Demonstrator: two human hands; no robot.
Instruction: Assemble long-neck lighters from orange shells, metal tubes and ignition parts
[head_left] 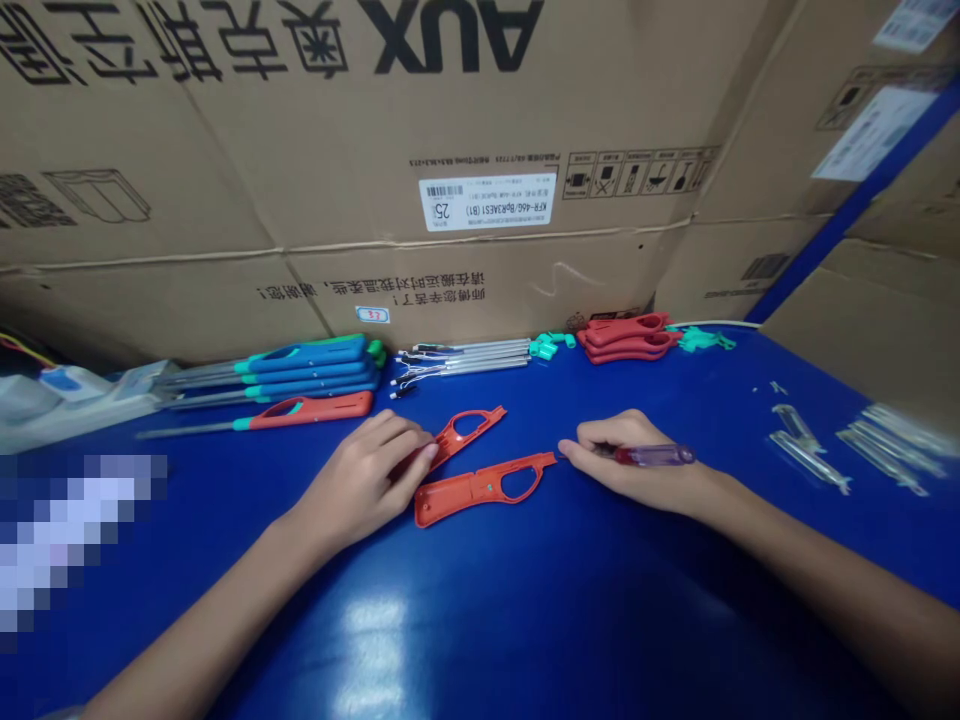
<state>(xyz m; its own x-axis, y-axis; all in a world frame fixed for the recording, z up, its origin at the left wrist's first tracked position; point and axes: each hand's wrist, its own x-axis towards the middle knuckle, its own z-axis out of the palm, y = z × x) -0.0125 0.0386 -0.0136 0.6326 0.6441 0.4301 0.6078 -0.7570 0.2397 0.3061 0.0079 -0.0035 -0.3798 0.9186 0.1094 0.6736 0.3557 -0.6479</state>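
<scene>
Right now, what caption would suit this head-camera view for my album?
Left hand holds a red lighter shell; right hand holds a screwdriver.

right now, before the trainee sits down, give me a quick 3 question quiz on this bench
1. What does the right hand hold? A) pliers B) a screwdriver C) a wire
2. True or false: the left hand has its fingers on an orange plastic shell.
3. Fill in the blank: the cardboard carton behind the blue bench is printed with the brand ____.

Key: 1 B; 2 true; 3 AUX
</scene>
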